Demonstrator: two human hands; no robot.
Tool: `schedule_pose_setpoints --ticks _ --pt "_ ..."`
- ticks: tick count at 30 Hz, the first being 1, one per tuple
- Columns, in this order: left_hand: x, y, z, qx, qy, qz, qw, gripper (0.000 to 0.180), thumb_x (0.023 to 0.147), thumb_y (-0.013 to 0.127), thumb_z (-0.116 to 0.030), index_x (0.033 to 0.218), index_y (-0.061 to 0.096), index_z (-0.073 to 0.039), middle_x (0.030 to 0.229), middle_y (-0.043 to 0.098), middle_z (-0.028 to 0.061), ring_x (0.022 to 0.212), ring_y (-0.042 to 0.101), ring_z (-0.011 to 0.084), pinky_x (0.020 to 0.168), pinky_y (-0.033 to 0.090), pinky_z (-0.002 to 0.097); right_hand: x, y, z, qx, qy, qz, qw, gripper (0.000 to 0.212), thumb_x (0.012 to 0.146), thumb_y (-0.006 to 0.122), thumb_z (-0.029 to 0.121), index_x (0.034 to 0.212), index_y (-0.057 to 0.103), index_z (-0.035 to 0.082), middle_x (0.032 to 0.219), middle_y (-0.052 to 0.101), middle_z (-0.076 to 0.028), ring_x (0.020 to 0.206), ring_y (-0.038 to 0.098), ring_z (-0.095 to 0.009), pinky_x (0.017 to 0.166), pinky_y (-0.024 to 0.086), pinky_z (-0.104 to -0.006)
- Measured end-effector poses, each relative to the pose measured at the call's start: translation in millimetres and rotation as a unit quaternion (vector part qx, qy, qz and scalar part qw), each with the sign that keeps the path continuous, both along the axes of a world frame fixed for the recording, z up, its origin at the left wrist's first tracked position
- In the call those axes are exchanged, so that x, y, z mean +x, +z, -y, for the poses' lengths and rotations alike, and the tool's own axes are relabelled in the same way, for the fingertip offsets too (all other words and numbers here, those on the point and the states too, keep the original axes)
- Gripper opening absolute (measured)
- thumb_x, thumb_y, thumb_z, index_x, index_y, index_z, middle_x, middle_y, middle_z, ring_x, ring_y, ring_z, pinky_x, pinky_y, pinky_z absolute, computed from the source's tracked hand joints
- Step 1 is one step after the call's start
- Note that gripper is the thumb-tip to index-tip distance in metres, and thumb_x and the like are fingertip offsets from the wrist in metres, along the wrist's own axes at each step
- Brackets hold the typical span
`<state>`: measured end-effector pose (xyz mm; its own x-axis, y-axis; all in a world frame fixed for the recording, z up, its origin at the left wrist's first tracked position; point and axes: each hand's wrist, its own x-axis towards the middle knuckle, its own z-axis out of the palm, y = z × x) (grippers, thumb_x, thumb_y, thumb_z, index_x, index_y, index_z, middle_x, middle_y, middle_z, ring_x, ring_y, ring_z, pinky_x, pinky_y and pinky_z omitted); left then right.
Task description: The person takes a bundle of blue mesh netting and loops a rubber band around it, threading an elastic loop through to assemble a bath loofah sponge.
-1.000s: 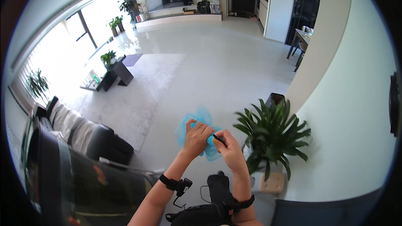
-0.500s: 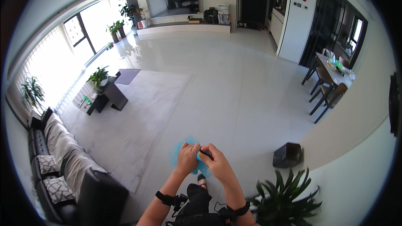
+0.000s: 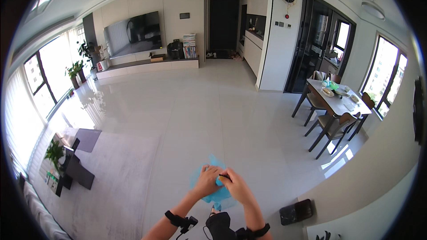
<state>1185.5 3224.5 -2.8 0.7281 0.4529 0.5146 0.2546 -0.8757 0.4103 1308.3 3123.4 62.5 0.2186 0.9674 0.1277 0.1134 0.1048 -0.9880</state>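
Observation:
A thin, see-through light-blue plastic bag [image 3: 217, 196] hangs beneath and around my two hands, low in the middle of the view. My left hand [image 3: 207, 181] is closed on its upper part, fingers bent and back of the hand uppermost. Close against it, my right hand [image 3: 237, 186] pinches at the gathered blue plastic, where a small dark strip and a bit of orange show between the fingers. What that dark piece is, I cannot make out. The fingertips of both hands are partly hidden.
A black waste bin [image 3: 296, 212] stands by the wall at lower right. Dining table [image 3: 331, 100] and chairs are at right. On the left are a grey rug [image 3: 115, 169], a low dark table [image 3: 79, 169] and part of a sofa. A TV bench [image 3: 147, 67] lines the far wall.
My view has swung right and upward, bringing more of the dining area in and most of the sofa and near plant out. Both hands stay together on the blue bag.

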Motion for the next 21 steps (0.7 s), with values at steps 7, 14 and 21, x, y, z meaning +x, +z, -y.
schedule_pose_setpoints --ticks 7,14,21 --pt "55 29 -255 0.000 0.038 -0.097 0.995 0.090 0.064 0.078 -0.049 0.136 0.039 -0.011 0.137 0.041 0.0116 0.133 0.031 0.0295 0.111 0.011 0.0540 129 -19 -270 -0.072 0.094 0.068 0.991 0.011 0.091 0.056 0.015 0.091 0.055 0.004 0.069 0.046 0.002 0.061 0.041 -0.007 0.055 0.037 -0.0246" --pt "99 77 -461 -0.217 0.022 0.076 0.973 0.073 0.078 0.071 -0.034 0.135 0.038 -0.001 0.135 0.044 0.0158 0.131 0.036 0.0293 0.109 0.024 0.0449 186 -18 -465 -0.147 0.122 0.164 0.968 0.014 0.090 0.056 0.017 0.093 0.053 0.003 0.077 0.054 -0.005 0.071 0.049 -0.015 0.065 0.041 -0.0301" --pt "234 55 -638 -0.533 -0.228 0.070 0.812 0.095 0.071 0.075 -0.050 0.141 0.030 -0.005 0.119 0.056 0.0118 0.112 0.053 0.0204 0.098 0.040 0.0351 242 14 -655 -0.103 0.161 0.108 0.976 0.014 0.083 0.049 0.002 0.096 0.051 -0.001 0.103 0.058 -0.012 0.094 0.053 -0.022 0.078 0.043 -0.0344"
